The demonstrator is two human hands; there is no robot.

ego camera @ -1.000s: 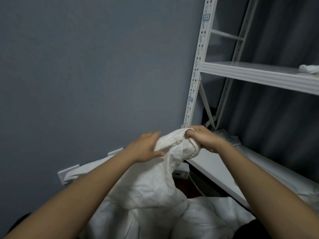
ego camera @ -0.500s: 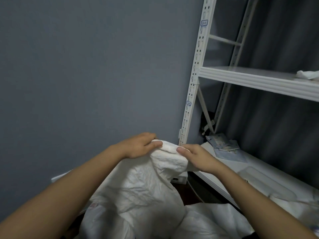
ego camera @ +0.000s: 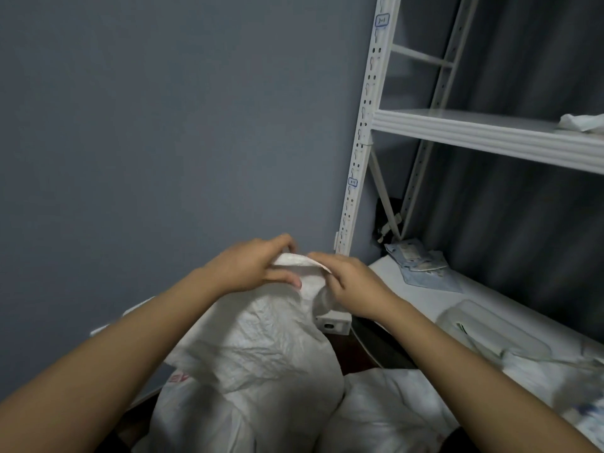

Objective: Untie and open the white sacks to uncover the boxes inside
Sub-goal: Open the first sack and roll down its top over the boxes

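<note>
Both hands have closed together; our left hand [ego camera: 251, 268] and right hand [ego camera: 351, 284] pinch the sack [ego camera: 261, 348] top, so we peel its folds apart gently.

Dim, soft light; slight blur; edges warped.

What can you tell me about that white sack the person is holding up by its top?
The white sack looks like thin, crinkled woven plastic, with a bit of red print low on its left side. It stands upright in front of the grey wall, its top gathered into a narrow neck. The left hand and the right hand both pinch that neck from either side. No box shows yet. Another white sack lies against its lower right.
</note>
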